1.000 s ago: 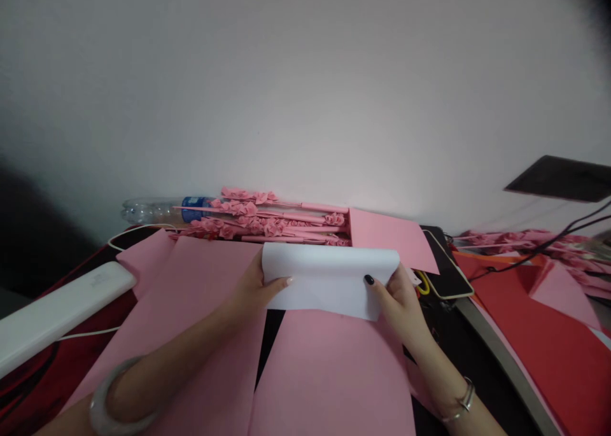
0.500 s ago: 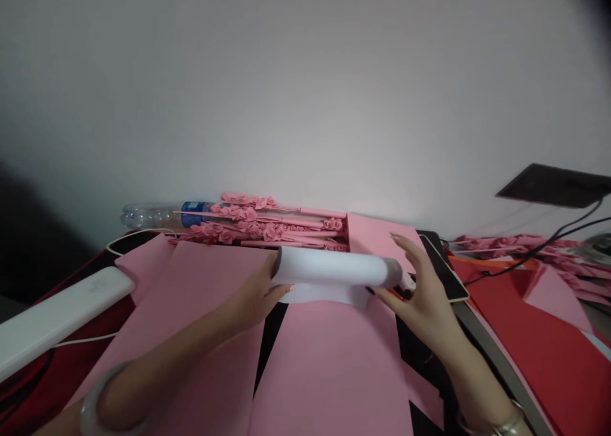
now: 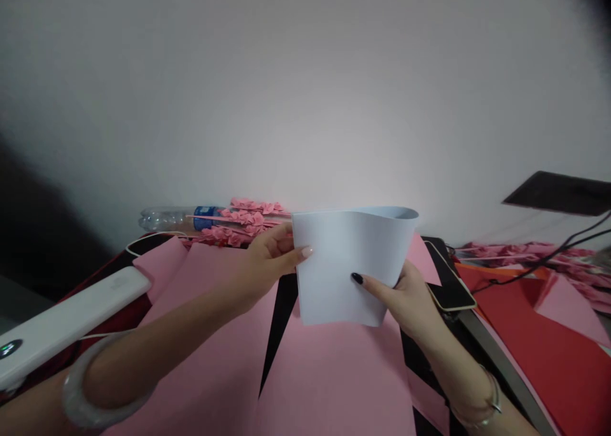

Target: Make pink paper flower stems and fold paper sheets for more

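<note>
A sheet of white paper (image 3: pixel 334 264) is bent over on itself, its loop at the right and its edges together at the left. My left hand (image 3: pixel 274 258) pinches the left edges, thumb on the near face. At the lower right my right hand (image 3: pixel 403 293) grips the paper with its thumb in front and its other fingers hidden behind. The paper is held upright above large pink sheets (image 3: pixel 334 379) that lie on a black surface.
Pink paper flowers (image 3: pixel 243 218) and a clear plastic bottle (image 3: pixel 167 219) lie by the wall. At the left is a white device (image 3: pixel 71 321). A phone (image 3: pixel 453 283), red sheets (image 3: pixel 539 334) and a dark panel with cables (image 3: pixel 558 193) are at the right.
The white paper, a sideways roll before, now stands upright with its loop at the right. My right hand has closed on it, and my left hand has shifted up and right. The view has moved slightly.
</note>
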Tool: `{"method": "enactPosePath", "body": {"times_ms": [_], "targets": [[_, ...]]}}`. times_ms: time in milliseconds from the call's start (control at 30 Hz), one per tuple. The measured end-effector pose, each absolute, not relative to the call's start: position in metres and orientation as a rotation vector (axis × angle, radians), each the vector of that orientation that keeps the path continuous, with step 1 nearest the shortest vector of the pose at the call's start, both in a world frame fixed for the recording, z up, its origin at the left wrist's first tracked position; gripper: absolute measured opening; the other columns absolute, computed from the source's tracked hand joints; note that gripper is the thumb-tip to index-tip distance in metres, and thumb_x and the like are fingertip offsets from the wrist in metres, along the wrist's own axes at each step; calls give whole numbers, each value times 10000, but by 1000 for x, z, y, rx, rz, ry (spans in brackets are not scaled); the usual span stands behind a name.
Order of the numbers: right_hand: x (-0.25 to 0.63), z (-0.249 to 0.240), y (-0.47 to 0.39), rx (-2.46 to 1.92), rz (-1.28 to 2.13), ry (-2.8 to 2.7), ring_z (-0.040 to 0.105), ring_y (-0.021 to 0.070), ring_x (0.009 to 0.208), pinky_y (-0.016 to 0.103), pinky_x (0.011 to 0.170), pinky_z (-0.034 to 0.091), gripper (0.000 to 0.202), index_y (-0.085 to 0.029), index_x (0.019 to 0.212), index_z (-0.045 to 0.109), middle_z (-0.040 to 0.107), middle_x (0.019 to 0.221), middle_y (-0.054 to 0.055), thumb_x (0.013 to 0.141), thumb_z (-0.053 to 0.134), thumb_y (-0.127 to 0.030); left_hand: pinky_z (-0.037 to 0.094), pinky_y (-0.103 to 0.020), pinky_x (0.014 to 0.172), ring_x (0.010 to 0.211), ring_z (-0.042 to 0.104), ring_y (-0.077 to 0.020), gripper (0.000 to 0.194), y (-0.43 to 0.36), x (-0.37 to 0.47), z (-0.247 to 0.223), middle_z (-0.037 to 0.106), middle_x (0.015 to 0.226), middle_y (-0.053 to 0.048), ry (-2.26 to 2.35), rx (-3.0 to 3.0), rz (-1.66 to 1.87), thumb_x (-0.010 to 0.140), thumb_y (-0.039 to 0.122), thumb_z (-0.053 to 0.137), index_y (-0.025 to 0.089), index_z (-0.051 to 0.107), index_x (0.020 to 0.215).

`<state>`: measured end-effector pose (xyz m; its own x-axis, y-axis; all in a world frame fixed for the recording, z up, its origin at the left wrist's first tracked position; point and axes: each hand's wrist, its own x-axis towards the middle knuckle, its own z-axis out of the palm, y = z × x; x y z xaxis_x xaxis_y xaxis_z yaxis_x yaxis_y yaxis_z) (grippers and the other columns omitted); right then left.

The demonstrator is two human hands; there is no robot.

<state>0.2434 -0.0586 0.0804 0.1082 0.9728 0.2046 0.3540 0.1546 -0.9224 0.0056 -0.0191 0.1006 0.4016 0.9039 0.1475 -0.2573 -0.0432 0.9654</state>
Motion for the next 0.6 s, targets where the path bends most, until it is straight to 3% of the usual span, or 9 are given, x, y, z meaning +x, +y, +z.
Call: {"method": "enactPosePath", "body": {"times_ms": [67, 233, 400, 600], "targets": [[239, 64, -56, -1301, 905, -1334, 695, 289, 849, 393, 669, 579, 406, -194, 1016, 646, 743, 966, 104, 684, 790, -378, 528, -345, 824, 944, 656, -218, 357, -18, 11, 93, 708, 1028, -50, 649, 1241, 1023, 847, 369, 661, 208, 616, 1162], [229, 42, -55, -1298, 951, -1302, 694, 299, 903, 408, 744, 572, 437, -176, 1030, 654, 742, 1019, 127, 677, 792, -396, 517, -320, 684, 786, 661, -210, 322, -20, 23, 69, 712, 866, -55, 786, 1267, 948, 841, 440, 655, 155, 676, 990], [230, 35, -59, -1261, 964, -1310, 697, 292, 896, 390, 740, 574, 406, -174, 1027, 659, 743, 1015, 126, 702, 780, -385, 548, -374, 795, 955, 679, -278, 321, -27, 31, 56, 737, 1002, -93, 819, 1214, 812, 817, 439, 685, 168, 713, 988], [229, 36, -65, -1187, 985, -1298, 690, 283, 925, 387, 748, 574, 403, -190, 1033, 641, 730, 1050, 118, 712, 773, -395, 567, -390, 816, 955, 691, -288, 364, -38, 37, 49, 754, 960, -89, 897, 1152, 831, 809, 473, 681, 171, 733, 1005]]}}
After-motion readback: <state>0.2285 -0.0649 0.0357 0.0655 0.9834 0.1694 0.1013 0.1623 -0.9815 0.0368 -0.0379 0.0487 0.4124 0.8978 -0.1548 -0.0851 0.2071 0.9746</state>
